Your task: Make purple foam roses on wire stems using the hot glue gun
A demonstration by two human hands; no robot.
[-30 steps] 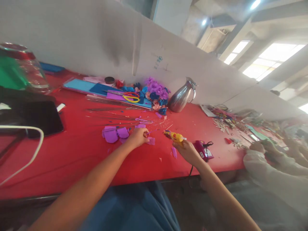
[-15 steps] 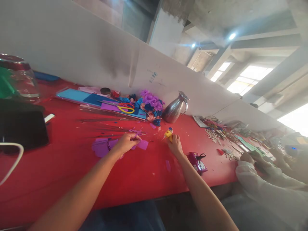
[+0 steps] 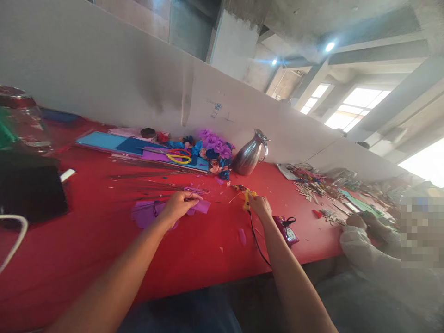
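My left hand (image 3: 178, 206) is closed over a thin wire stem and a purple paper piece (image 3: 202, 206) on the red table (image 3: 104, 231). More purple cut-outs (image 3: 145, 213) lie just left of it. My right hand (image 3: 259, 205) grips a yellow glue gun (image 3: 247, 196), its nozzle pointing left and its black cord (image 3: 258, 243) trailing back over the table edge. A loose purple scrap (image 3: 242, 236) lies between my two arms.
Blue and purple sheets (image 3: 132, 144) with scissors (image 3: 178, 156) lie at the back, beside paper flowers (image 3: 215, 150) and a steel jug (image 3: 249, 155). Thin wires (image 3: 149, 176) are spread mid-table. A dark bag (image 3: 29, 187) sits left. A pink box (image 3: 286, 231) is right; another person's sleeve (image 3: 364, 252) is further right.
The view lifted and shifted. My right hand carried the glue gun up off the table, then lowered it with the nozzle pointing left. My left hand stayed on the purple pieces.
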